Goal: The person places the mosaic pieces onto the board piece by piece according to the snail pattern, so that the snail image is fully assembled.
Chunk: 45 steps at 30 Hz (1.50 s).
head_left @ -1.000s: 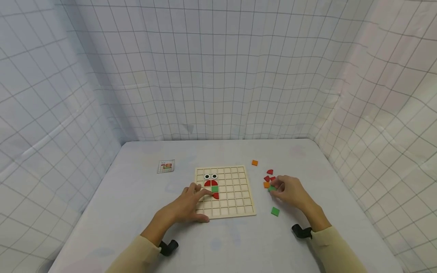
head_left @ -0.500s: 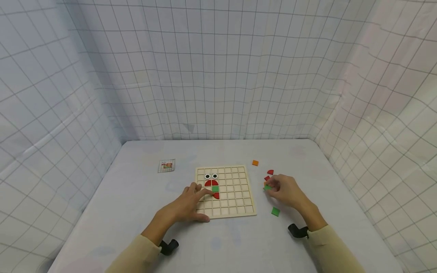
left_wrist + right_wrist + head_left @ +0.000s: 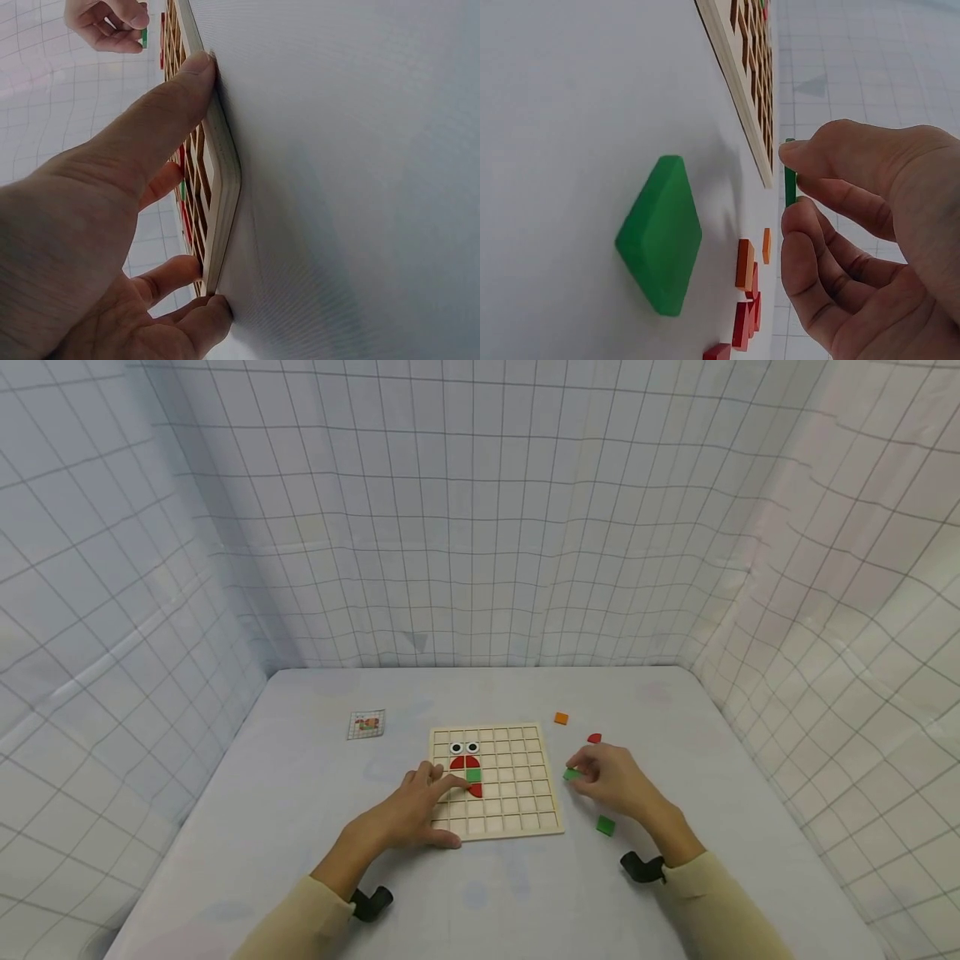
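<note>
A pale wooden grid board (image 3: 517, 781) lies on the table, holding round eye tiles (image 3: 464, 748), red quarter-circle tiles (image 3: 457, 762) and a green square tile (image 3: 473, 775). My left hand (image 3: 411, 810) holds its near left corner, thumb along the front edge and other fingers at the left side. The left index finger touches a lower red quarter-circle tile (image 3: 476, 791). In my right hand (image 3: 611, 779), thumb and fingers pinch another green square tile (image 3: 790, 176), raised right of the board. A loose green square tile (image 3: 660, 236) lies below that hand.
A small picture card (image 3: 366, 724) rests left of the board. Beyond the board's right side lie an orange tile (image 3: 561, 718) and a red tile (image 3: 594, 738). More red tiles (image 3: 741, 326) and an orange tile (image 3: 744, 264) show in the right wrist view.
The right hand has moved left toward the board with the pinched green square tile, away from the loose pieces. The left hand has stayed in place.
</note>
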Tool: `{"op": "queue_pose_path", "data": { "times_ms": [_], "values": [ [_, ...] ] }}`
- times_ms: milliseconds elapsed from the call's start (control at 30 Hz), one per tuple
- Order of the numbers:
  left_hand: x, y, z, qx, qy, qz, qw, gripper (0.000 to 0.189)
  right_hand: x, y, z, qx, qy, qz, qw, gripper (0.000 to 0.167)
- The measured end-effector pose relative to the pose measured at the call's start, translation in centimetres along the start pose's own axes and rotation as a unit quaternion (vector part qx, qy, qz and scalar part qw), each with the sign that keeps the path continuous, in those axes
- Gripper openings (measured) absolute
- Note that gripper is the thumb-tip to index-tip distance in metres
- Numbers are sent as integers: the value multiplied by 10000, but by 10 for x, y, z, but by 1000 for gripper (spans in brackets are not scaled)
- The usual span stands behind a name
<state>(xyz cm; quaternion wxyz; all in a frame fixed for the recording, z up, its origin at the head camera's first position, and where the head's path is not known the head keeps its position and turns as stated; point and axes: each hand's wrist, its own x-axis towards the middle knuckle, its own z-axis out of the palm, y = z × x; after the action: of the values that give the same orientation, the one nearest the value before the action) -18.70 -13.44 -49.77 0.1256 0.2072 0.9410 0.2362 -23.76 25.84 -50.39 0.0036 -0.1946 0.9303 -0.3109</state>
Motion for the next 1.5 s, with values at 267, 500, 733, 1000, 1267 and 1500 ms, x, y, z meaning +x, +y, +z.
{"op": "queue_pose_path", "data": {
  "times_ms": [267,500,733,1000,1267,1500],
  "values": [
    [1,-1,0,32,-13,45,10000,88,8,2,12,438,-13,-688,9967,20],
    [0,1,-1,-26,-35,52,10000,87,13,-18,19,399,-268,-582,9971,17],
    [-1,1,0,-13,16,42,10000,85,17,-30,28,341,-390,-723,9960,16],
    [0,1,0,2,10,57,10000,85,21,-43,35,453,-524,-857,9939,15],
    [0,0,-1,-33,-24,141,9999,83,27,-55,46,227,-613,-1087,9919,15],
    [0,0,-1,-68,-61,79,9999,82,32,-63,53,337,-789,-1141,9898,15]
  ]
}}
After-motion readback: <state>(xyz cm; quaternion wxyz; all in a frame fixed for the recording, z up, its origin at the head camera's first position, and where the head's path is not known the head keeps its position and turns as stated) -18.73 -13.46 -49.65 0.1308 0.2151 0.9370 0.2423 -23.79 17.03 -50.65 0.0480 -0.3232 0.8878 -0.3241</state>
